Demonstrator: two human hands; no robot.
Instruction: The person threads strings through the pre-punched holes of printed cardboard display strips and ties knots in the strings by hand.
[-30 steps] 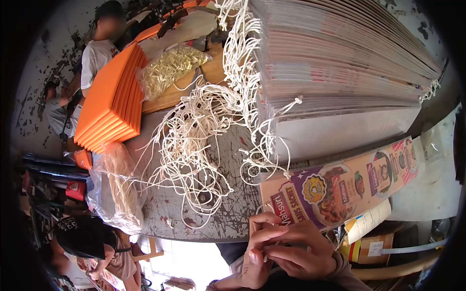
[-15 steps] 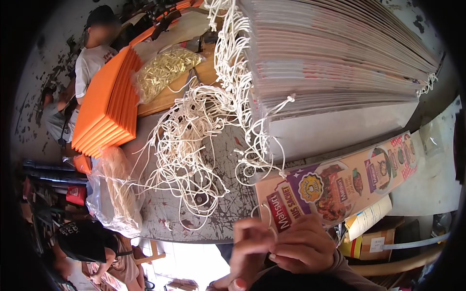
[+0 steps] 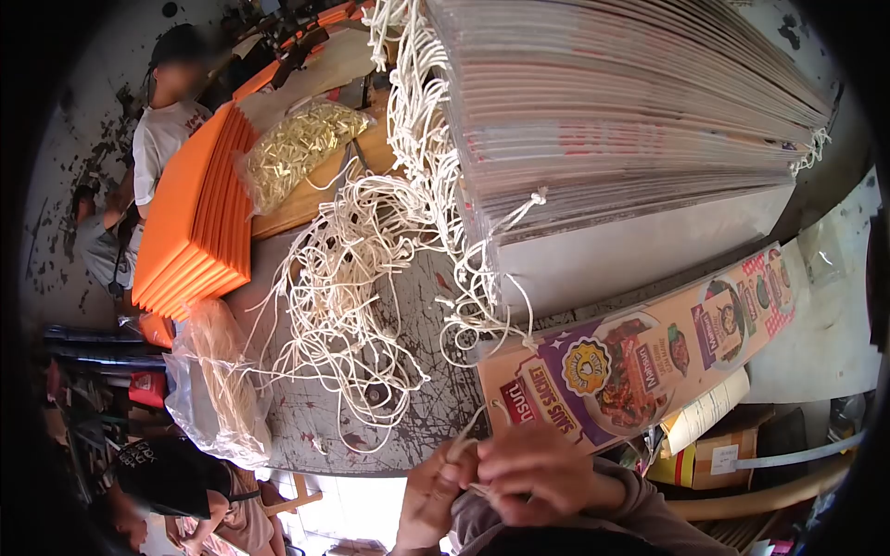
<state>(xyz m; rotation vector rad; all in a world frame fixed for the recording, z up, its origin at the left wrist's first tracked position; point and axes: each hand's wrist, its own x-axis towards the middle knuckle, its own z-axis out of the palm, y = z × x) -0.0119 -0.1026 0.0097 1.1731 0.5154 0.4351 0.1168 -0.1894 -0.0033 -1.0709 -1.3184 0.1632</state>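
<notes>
A white cord (image 3: 471, 423) runs from the near corner of a printed food board (image 3: 640, 371) down to my hands. My left hand (image 3: 434, 491) pinches the cord between thumb and fingers. Close beside it, my right hand (image 3: 540, 474) is closed with its fingertips on the cord, in front of the board's lower left end. The exact finger grip is partly hidden. Above the board stands a thick stack of similar boards (image 3: 640, 218) with knotted white cords (image 3: 422, 139) along its left side. A tangled heap of loose white cords (image 3: 348, 269) lies left of it on the table.
Orange padded sheets (image 3: 185, 213) stand stacked at the left, by a bag of small gold pieces (image 3: 306, 153) and a plastic bag of pale strands (image 3: 222, 389). Scratched grey table (image 3: 306, 435) lies beneath. One person (image 3: 171, 139) is at upper left, another (image 3: 167, 482) at lower left.
My hands have moved down and slightly left and come closer together on the cord. The cord now stretches from the board's corner to them. The view has shifted slightly.
</notes>
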